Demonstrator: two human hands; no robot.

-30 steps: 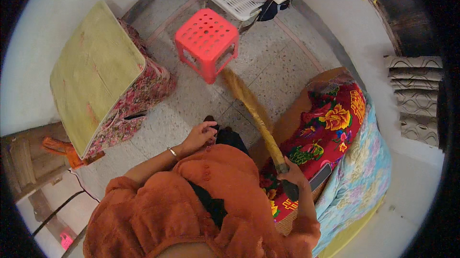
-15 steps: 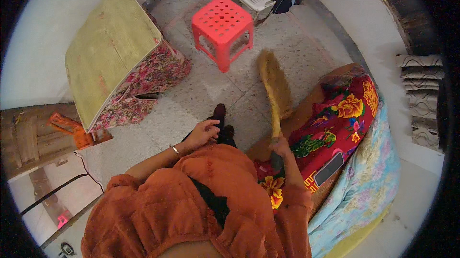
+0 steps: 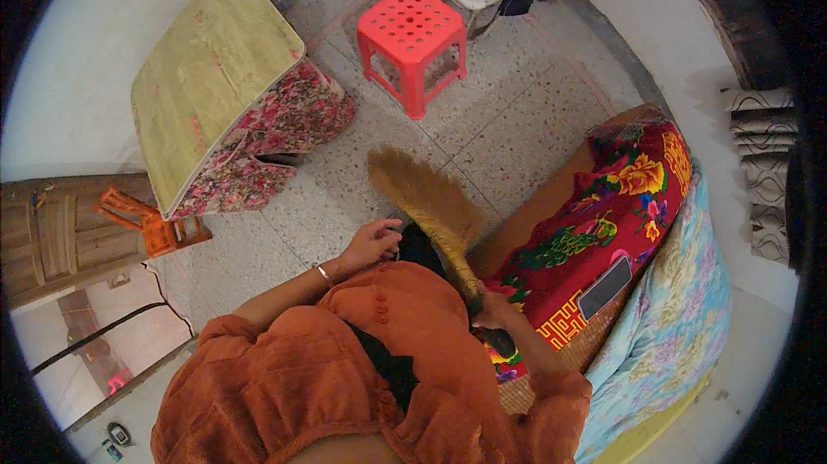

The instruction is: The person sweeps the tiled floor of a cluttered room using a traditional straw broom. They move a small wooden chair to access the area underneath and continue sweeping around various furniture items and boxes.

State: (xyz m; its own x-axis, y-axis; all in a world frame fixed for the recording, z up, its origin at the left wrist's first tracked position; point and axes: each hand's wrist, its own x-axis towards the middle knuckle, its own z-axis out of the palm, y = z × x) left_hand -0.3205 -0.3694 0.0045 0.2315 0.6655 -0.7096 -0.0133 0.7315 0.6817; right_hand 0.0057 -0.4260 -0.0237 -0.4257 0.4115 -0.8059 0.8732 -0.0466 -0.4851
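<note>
The right hand is wrapped around the handle of a straw broom, its bristles fanned out over the speckled floor, while the left hand, loosely curled, holds nothing visible. Beyond the bristles stands a red stool; rightward, a phone lies on red floral cloth.

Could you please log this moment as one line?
Right hand: gripping broom by handle | Left hand: loosely curled, nothing visible in it | Red stool: upright on speckled floor
</note>
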